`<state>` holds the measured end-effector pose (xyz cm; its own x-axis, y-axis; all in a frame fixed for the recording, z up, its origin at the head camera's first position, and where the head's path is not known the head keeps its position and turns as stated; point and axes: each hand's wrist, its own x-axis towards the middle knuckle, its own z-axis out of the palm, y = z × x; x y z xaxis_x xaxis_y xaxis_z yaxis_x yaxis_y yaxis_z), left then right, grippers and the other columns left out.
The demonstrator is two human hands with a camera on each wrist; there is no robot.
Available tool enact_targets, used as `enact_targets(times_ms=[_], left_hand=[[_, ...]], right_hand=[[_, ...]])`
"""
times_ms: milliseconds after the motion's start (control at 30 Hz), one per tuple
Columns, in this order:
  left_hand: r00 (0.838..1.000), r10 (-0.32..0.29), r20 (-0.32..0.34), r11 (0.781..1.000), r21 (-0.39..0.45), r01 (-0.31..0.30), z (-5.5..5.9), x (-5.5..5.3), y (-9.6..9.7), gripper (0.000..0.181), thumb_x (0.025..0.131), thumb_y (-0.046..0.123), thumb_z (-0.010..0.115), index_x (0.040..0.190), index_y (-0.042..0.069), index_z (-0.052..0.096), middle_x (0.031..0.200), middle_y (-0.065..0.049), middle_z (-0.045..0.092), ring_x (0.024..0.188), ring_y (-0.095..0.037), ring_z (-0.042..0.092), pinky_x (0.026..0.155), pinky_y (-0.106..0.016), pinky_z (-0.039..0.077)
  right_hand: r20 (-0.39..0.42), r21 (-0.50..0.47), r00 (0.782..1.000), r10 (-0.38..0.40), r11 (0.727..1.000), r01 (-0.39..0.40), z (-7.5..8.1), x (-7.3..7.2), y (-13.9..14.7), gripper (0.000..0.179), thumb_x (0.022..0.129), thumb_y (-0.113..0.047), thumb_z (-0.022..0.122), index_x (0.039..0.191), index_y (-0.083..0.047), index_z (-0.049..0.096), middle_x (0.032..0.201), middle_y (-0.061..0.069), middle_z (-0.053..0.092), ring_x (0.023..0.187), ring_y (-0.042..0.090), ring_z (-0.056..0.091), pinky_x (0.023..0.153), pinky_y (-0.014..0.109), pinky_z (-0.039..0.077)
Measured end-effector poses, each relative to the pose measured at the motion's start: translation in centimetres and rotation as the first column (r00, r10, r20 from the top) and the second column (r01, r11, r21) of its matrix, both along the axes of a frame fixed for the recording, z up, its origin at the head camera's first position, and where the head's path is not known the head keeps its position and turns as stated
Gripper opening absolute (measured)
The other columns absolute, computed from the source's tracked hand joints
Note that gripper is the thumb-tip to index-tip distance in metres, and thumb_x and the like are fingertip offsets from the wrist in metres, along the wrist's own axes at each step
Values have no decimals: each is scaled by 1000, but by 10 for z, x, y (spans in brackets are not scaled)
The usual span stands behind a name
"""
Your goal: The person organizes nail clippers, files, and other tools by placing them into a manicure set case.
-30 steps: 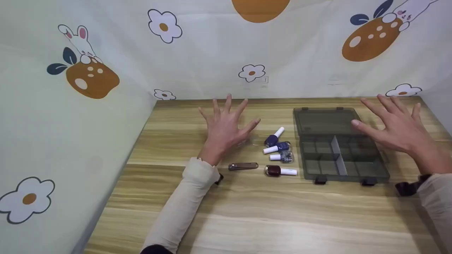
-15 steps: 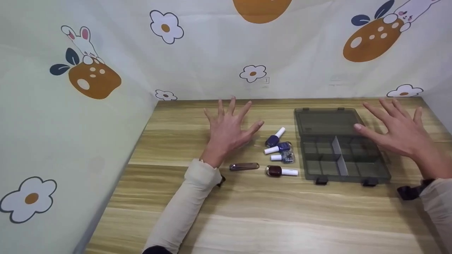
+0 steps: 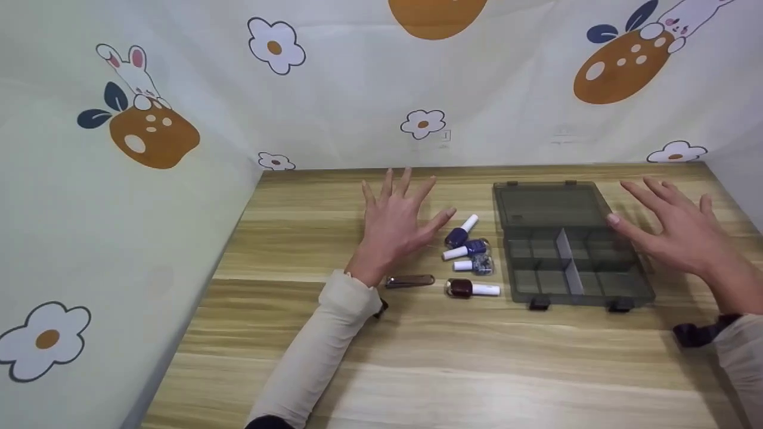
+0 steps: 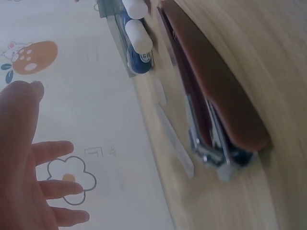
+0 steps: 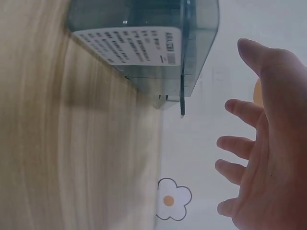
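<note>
1. Head view, far left: left hand [image 3: 393, 229] above the counter [image 3: 453, 363], fingers straight, spread wide, gripping nothing.
2. Clipper [image 3: 410, 281], lying just right of the left wrist; in the left wrist view, a clear strip [image 4: 175, 141] lies beside it.
3. Two blue bottles [image 3: 457, 237] and a glitter bottle [image 3: 483, 264], lying close together between left hand and box; red bottle [image 3: 462, 288] nearer the person, white cap toward the box.
4. Box [image 3: 545, 205], open, lid laid back toward the cloth [image 3: 340, 107]; pale divider [image 3: 569, 262] among its compartments.
5. Right hand [image 3: 679, 235], at the box's right, fingers extended and spread, gripping nothing.
</note>
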<state>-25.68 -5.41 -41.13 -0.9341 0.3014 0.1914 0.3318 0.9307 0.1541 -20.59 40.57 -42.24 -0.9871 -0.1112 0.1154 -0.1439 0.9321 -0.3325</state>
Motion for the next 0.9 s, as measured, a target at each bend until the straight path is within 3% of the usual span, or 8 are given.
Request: enact_targets(times_ms=[133, 300, 400, 600, 767, 900], left_hand=[[1000, -18, 3, 1000, -8, 18, -1, 1, 5, 81, 100, 86, 33, 166, 39, 41, 179, -8, 30, 168, -40, 22, 130, -76, 10], [998, -56, -16, 998, -5, 56, -3, 4, 12, 80, 101, 84, 35, 163, 35, 47, 175, -9, 40, 163, -38, 35, 132, -70, 20], [997, -78, -31, 997, 7, 78, -5, 4, 16, 79, 102, 82, 36, 162, 33, 50, 171, -9, 46, 160, -36, 41, 132, -66, 25], [995, -98, -35, 995, 13, 99, -10, 4, 26, 77, 103, 80, 39, 159, 29, 54, 166, -8, 54, 157, -34, 46, 131, -62, 30], [994, -103, -26, 994, 14, 104, -13, 3, 34, 74, 104, 77, 43, 156, 26, 57, 161, -7, 59, 153, -34, 51, 131, -60, 32], [992, -121, -20, 993, -2, 121, -15, 3, 39, 72, 106, 75, 41, 155, 25, 59, 155, -6, 64, 148, -31, 57, 129, -55, 38]], right_hand=[[-1, -32, 1000, 5, 999, -5, -2, 2, 1, 80, 108, -56, 57, 172, -17, 30, 171, 37, 28, 157, 63, 23, 116, 92, -3], [13, -80, 1000, 14, 997, -13, -7, 5, 4, 76, 109, -51, 58, 170, -13, 33, 166, 38, 36, 150, 66, 32, 114, 87, 22], [12, -107, 1000, 23, 994, -22, -10, 6, 7, 70, 110, -47, 58, 167, -10, 40, 163, 37, 42, 147, 65, 37, 110, 82, 31], [-22, -147, 999, 29, 989, -32, -19, 10, 9, 52, 110, -39, 60, 152, -7, 58, 155, 34, 55, 142, 61, 47, 109, 76, 38], [-30, -143, 999, 20, 989, -25, -21, 9, 9, 43, 111, -36, 59, 144, -9, 64, 148, 35, 60, 133, 61, 55, 104, 77, 41], [-58, -136, 998, 22, 990, -29, -21, 9, 9, 36, 110, -34, 61, 137, -11, 71, 139, 32, 67, 111, 49, 65, 96, 73, 46]])
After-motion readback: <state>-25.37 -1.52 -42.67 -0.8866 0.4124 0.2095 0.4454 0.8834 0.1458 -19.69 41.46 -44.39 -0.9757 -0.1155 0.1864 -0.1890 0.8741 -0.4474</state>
